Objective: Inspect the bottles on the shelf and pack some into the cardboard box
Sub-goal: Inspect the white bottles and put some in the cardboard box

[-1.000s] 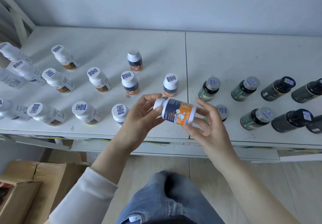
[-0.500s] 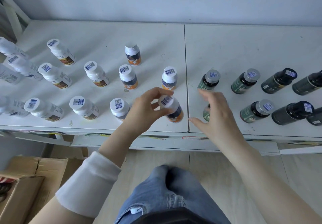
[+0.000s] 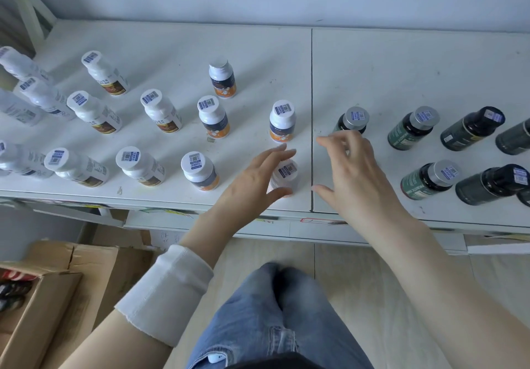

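1. White laminate is what I see first: the shelf point(image 3: 401, 61) runs across the upper half of my view, split by a dark seam just right of centre.
2. My left hand point(image 3: 252, 182) sits near the front edge, at about 6 o'clock on the left panel. Its fingers are spread and loose, curved around the orange-labelled bottle point(image 3: 285, 176) without pinching it; the thumb lies close to the base, though I cannot tell whether it touches.
3. That bottle stands upright on the shelf just left of the seam, white cap up with a blue code sticker on it.
4. My right hand point(image 3: 355, 179) hovers just across the seam, fingers open and empty, reaching toward 12 o'clock at a silver-capped green bottle point(image 3: 351, 120) whose lower body it hides.
5. At 12 o'clock from the left hand stands a second orange-labelled bottle point(image 3: 282, 122); three more of that kind stand further toward 10 and 9 o'clock.
6. Out at 9 o'clock the left panel carries rows of white bottles point(image 3: 160, 113), all upright.
7. At 3 o'clock on the right panel stand two more green bottles point(image 3: 413, 130) and several black-capped dark bottles point(image 3: 473, 127).
8. The cardboard box point(image 3: 43, 305) is on the floor at 8 o'clock, flaps open, well apart from both hands; dark items lie inside, too blurred to name.
9. My jeans-clad knees point(image 3: 275, 305) fill the 6 o'clock edge.
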`<state>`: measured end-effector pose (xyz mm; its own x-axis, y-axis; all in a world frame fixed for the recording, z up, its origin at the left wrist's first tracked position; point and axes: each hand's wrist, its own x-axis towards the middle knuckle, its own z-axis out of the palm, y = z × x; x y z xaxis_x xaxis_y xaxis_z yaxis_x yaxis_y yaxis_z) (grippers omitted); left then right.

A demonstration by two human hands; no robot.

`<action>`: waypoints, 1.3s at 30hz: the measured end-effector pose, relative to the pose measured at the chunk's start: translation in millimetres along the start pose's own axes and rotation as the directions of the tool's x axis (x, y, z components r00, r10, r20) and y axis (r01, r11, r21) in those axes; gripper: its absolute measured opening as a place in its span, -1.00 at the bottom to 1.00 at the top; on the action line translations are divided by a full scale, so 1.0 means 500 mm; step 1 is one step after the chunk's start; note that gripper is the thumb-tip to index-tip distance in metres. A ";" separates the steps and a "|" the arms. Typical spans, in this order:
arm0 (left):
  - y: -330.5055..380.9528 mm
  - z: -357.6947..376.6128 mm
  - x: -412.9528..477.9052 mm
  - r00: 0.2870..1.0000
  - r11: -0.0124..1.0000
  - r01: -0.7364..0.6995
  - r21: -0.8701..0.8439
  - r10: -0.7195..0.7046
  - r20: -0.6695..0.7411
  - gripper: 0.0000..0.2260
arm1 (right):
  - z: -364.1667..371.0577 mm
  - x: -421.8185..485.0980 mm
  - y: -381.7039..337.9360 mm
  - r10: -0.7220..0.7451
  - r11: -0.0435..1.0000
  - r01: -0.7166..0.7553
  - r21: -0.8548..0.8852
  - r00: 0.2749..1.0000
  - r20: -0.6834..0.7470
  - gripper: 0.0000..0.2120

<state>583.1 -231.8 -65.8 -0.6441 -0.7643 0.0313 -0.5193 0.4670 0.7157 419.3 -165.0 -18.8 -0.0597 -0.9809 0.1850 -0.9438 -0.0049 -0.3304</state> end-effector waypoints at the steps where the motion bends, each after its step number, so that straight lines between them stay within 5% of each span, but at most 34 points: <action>1: 0.001 -0.013 -0.006 0.999 0.998 0.023 0.052 -0.022 -0.024 -0.44 | 0.000 0.002 -0.006 -0.012 1.000 0.012 0.000 1.000 -0.005 -0.31; 5: -0.026 -0.094 -0.038 0.958 0.963 0.077 0.259 0.001 -0.287 -0.47 | 0.002 0.012 -0.046 -0.069 0.996 0.070 0.059 0.997 -0.019 -0.35; 8: -0.072 -0.137 -0.063 0.949 0.900 0.259 0.351 -0.168 -0.268 -0.57 | 0.016 0.022 -0.090 -0.031 0.991 0.033 0.126 0.999 -0.017 -0.45; 11: -0.106 -0.153 -0.077 0.938 0.943 0.287 0.170 -0.241 -0.249 -0.72 | 0.042 0.031 -0.135 0.034 0.957 -0.020 0.289 0.999 -0.042 -0.58; 13: -0.114 -0.177 -0.087 0.907 0.948 0.301 -0.108 -0.319 -0.274 -0.77 | 0.061 0.029 -0.165 0.145 0.899 -0.115 0.422 0.989 -0.040 -0.63; 16: -0.105 -0.217 -0.112 0.943 0.753 0.201 -0.626 -0.322 -0.085 -0.84 | 0.079 0.022 -0.209 0.337 0.592 -0.410 0.694 0.908 0.249 -0.57; 18: -0.106 -0.225 -0.129 0.974 0.615 0.134 -0.777 -0.227 -0.012 -0.79 | 0.081 0.021 -0.230 0.315 0.279 -0.489 0.827 0.860 0.402 -0.66; 19: -0.110 -0.226 -0.135 0.979 0.580 0.135 -0.803 -0.204 0.017 -0.77 | 0.081 0.020 -0.236 0.291 0.204 -0.472 0.858 0.866 0.407 -0.71; 25: -0.133 -0.228 -0.146 0.959 0.495 0.187 -0.849 -0.278 0.049 -0.76 | 0.096 -0.006 -0.258 0.130 0.445 -0.191 0.875 0.980 0.148 -0.56; 29: -0.135 -0.236 -0.152 0.983 0.518 0.086 -0.851 -0.186 -0.014 -0.75 | 0.092 -0.003 -0.262 0.237 0.250 -0.355 0.901 0.925 0.298 -0.57; 35: -0.129 -0.241 -0.151 0.977 0.517 0.161 -0.840 -0.206 0.061 -0.69 | 0.094 -0.003 -0.270 0.200 0.366 -0.187 0.912 0.972 0.120 -0.52; 39: -0.132 -0.248 -0.148 0.989 0.530 0.112 -0.841 -0.145 0.041 -0.63 | 0.093 0.003 -0.268 0.306 0.097 -0.321 0.942 0.910 0.278 -0.56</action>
<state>734.6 -261.1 -28.7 -0.5844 -0.8051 -0.1009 0.1246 -0.2119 0.9693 560.8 -174.9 -17.1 -0.2530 -0.9485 -0.1903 0.2334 0.1311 -0.9635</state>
